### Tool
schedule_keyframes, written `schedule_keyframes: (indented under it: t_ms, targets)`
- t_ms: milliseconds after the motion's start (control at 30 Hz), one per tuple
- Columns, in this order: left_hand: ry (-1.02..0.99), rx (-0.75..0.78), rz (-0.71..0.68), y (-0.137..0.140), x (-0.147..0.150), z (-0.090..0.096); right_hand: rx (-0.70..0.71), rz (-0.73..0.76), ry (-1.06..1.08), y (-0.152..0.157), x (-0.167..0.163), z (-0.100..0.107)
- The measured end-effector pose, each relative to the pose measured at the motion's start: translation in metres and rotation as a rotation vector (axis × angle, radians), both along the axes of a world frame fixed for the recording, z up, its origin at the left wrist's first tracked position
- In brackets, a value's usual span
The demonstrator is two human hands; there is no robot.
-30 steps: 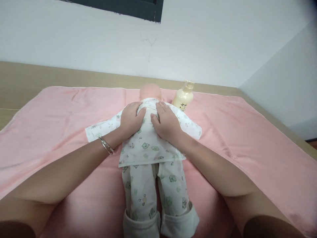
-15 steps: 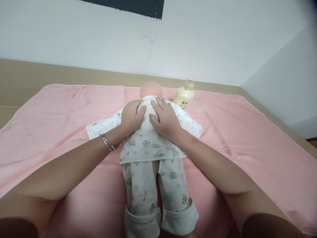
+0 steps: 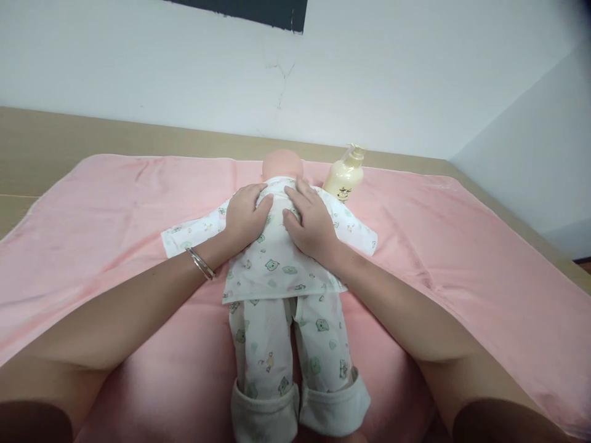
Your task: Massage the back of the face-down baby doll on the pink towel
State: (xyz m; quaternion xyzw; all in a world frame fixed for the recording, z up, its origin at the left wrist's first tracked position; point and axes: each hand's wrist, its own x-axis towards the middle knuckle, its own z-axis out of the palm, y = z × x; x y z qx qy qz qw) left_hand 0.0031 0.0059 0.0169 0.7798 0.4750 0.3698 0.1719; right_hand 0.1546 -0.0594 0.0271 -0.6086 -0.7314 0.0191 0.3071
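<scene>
A baby doll [image 3: 282, 165] lies face down with its head toward the wall. It wears a white printed top [image 3: 277, 271] and matching trousers [image 3: 270, 351] with turned-up cuffs. My left hand [image 3: 247, 215] rests flat on the left side of the doll's upper back, thumb apart from the fingers. On the right side of the back lies my right hand [image 3: 311, 221], its fingers spread toward the shoulder. Neither hand grips anything. The doll's sleeves stretch out to both sides, and its face is hidden.
A pink blanket [image 3: 115, 209] lies under the doll on a light wooden surface [image 3: 138, 132]. A pale yellow pump bottle [image 3: 344, 177] stands beyond the doll's right shoulder. Behind is a white wall [image 3: 369, 74] with a dark panel [image 3: 258, 12].
My right hand has shifted very slightly to the right on the doll's back. My left hand stays in the same place.
</scene>
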Motion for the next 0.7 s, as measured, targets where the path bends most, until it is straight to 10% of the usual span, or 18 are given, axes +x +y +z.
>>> schedule_keyframes:
  t_ms: [700]
  targets:
    - [-0.01, -0.002, -0.005, 0.0002, -0.0004, -0.0004, 0.021, -0.022, 0.026, -0.0032, -0.0018, 0.0041]
